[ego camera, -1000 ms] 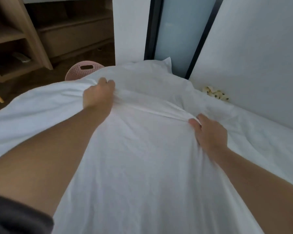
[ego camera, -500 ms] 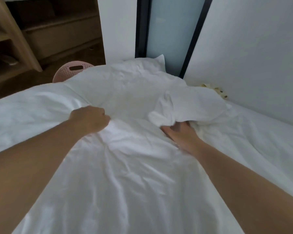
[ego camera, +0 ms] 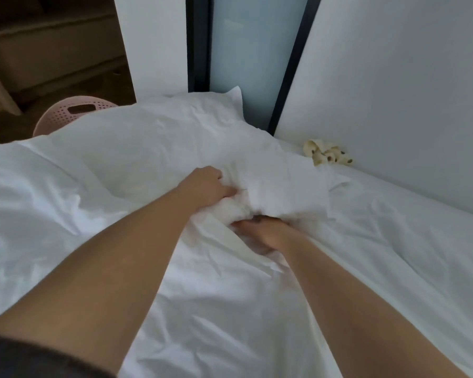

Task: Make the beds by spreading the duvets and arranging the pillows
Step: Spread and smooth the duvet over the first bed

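A white duvet (ego camera: 208, 301) lies crumpled across the bed below me. Its upper edge is bunched into a thick fold (ego camera: 281, 192) in the middle. My left hand (ego camera: 205, 186) grips that fold from the left, fingers curled into the cloth. My right hand (ego camera: 262, 233) grips the bunched duvet from underneath, its fingers partly buried in fabric. A white pillow (ego camera: 159, 129) lies at the head of the bed, beyond both hands. The white bed sheet (ego camera: 393, 214) shows bare on the right.
A small cream patterned cloth item (ego camera: 327, 155) lies on the sheet against the white wall (ego camera: 393, 77). A pink perforated basket (ego camera: 71, 113) stands on the floor left of the pillow. Wooden shelving (ego camera: 47, 50) fills the far left. A dark-framed glass panel (ego camera: 251, 50) rises behind the pillow.
Both hands pulled the duvet's top edge back toward me, then came together. The edge went from stretched flat to a bunched fold, uncovering the pillow.
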`<state>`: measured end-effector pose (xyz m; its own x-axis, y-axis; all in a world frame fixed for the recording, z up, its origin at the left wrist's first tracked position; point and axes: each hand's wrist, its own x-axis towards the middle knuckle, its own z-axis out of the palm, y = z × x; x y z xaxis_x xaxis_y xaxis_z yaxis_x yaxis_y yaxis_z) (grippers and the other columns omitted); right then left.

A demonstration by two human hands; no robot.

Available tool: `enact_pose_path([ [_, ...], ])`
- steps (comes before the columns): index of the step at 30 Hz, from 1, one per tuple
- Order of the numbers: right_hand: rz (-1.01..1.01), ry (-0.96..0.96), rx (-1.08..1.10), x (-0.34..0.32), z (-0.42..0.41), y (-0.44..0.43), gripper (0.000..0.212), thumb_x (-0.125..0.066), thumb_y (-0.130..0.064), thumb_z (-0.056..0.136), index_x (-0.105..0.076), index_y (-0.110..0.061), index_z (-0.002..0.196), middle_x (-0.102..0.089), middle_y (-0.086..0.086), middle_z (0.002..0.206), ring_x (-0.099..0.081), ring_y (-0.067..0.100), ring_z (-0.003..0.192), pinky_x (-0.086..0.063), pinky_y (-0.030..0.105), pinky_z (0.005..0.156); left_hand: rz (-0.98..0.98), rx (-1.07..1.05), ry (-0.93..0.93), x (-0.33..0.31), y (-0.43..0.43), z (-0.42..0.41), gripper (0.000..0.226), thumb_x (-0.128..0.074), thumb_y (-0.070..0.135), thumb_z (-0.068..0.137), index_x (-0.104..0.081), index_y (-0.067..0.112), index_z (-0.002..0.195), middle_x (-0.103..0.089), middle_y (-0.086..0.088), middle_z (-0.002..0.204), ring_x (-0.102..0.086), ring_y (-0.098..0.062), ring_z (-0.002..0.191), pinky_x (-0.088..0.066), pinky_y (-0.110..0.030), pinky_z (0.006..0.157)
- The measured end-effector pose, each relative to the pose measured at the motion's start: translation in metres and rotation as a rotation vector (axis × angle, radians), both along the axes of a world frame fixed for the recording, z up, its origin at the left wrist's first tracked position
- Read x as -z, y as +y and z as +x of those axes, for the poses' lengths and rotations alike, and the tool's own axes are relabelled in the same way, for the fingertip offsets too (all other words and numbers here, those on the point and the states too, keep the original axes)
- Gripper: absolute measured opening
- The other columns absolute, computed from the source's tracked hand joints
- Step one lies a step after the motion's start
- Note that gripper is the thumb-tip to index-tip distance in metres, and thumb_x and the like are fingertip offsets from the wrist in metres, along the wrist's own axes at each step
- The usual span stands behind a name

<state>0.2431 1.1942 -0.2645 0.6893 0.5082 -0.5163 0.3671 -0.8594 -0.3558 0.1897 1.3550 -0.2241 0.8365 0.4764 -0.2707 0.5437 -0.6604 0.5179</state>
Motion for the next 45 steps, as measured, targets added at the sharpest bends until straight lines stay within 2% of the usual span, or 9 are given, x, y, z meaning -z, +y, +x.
enact_pose_path([
  [5, -0.002, -0.063, 0.021, 0.008, -0.008, -0.008, 0.098, -0.032, -0.096, 0.061, 0.019, -0.063, 0.138, 0.021, 0.003, 0.16, 0.007, 0.047, 0.145, -0.008, 0.072, 0.109, 0.291, -0.424, 0.013, 0.02, 0.028, -0.004, 0.037, -0.046, 0.038, 0.097, -0.066, 0.011, 0.112, -0.064, -0.015, 0.119, -0.061, -0.033, 0.108, -0.045, -0.035, 0.083],
  [14, 0.037, -0.24, 0.241, 0.013, 0.015, 0.021, 0.118, -0.06, -0.08, 0.062, 0.004, -0.037, 0.151, 0.001, 0.017, 0.156, 0.003, 0.044, 0.142, -0.006, 0.079, 0.102, 0.653, -0.155, 0.286, 0.058, 0.023, -0.003, 0.025, -0.049, 0.03, 0.086, -0.058, 0.014, 0.068, -0.062, -0.005, 0.078, -0.063, -0.022, 0.096, -0.039, -0.031, 0.094],
  [18, 0.022, -0.156, 0.188, 0.016, 0.044, 0.029, 0.13, -0.063, -0.081, 0.06, 0.017, -0.036, 0.151, 0.021, 0.016, 0.158, 0.019, 0.04, 0.145, -0.002, 0.079, 0.102, 0.402, -0.397, -0.27, 0.049, 0.027, 0.002, 0.032, -0.049, 0.027, 0.093, -0.048, 0.017, 0.124, -0.05, -0.009, 0.127, -0.055, -0.033, 0.111, -0.04, -0.043, 0.092],
  [21, 0.001, -0.143, 0.146, 0.014, 0.06, 0.036, 0.129, -0.06, -0.087, 0.055, 0.021, -0.046, 0.147, 0.026, 0.004, 0.159, 0.023, 0.037, 0.145, 0.001, 0.082, 0.099, 0.238, -0.051, -0.652, 0.019, 0.027, 0.019, 0.062, -0.054, 0.033, 0.089, -0.031, 0.029, 0.146, -0.028, -0.001, 0.15, -0.039, -0.025, 0.131, -0.037, -0.04, 0.102],
  [24, 0.002, -0.139, 0.123, 0.014, 0.066, 0.039, 0.128, -0.058, -0.088, 0.056, 0.024, -0.048, 0.145, 0.027, 0.0, 0.158, 0.027, 0.037, 0.143, 0.003, 0.082, 0.098, 0.48, 0.278, -0.399, 0.008, 0.032, 0.049, 0.068, -0.049, 0.046, 0.093, -0.013, 0.045, 0.151, -0.008, 0.001, 0.161, -0.024, -0.029, 0.141, -0.036, -0.046, 0.103],
  [30, -0.042, -0.202, 0.03, 0.031, 0.078, 0.041, 0.127, -0.046, -0.095, 0.056, 0.035, -0.045, 0.14, 0.043, 0.02, 0.147, 0.038, 0.038, 0.137, 0.012, 0.079, 0.096, 0.504, 0.068, 0.207, 0.047, 0.052, 0.098, 0.057, -0.017, 0.049, 0.1, -0.004, 0.035, 0.153, -0.008, 0.003, 0.162, -0.006, -0.03, 0.147, -0.012, -0.063, 0.112],
  [37, -0.135, -0.019, 0.017, 0.029, 0.093, 0.045, 0.143, -0.058, -0.092, 0.048, 0.05, -0.042, 0.128, 0.06, 0.015, 0.132, 0.052, 0.036, 0.126, 0.019, 0.078, 0.091, -0.135, -0.17, -0.015, 0.004, 0.099, 0.14, 0.045, -0.037, 0.049, 0.098, -0.051, 0.018, 0.127, -0.055, -0.009, 0.121, -0.055, -0.03, 0.106, -0.043, -0.039, 0.09],
  [41, -0.169, 0.016, 0.048, 0.03, 0.095, 0.055, 0.148, -0.06, -0.091, 0.047, 0.053, -0.038, 0.126, 0.061, 0.015, 0.132, 0.052, 0.038, 0.125, 0.023, 0.077, 0.09, 0.413, -0.235, 0.056, 0.014, 0.141, 0.134, 0.075, -0.058, 0.059, 0.083, -0.03, 0.019, 0.141, -0.032, -0.016, 0.142, -0.042, -0.041, 0.122, -0.037, -0.05, 0.098],
  [45, -0.224, 0.032, 0.067, 0.034, 0.096, 0.058, 0.148, -0.061, -0.089, 0.048, 0.055, -0.038, 0.124, 0.058, 0.015, 0.134, 0.05, 0.039, 0.127, 0.023, 0.077, 0.089, 0.365, -0.173, 0.164, 0.037, 0.143, 0.142, 0.061, -0.056, 0.054, 0.088, -0.045, 0.015, 0.134, -0.051, -0.018, 0.127, -0.053, -0.04, 0.114, -0.041, -0.043, 0.088],
])
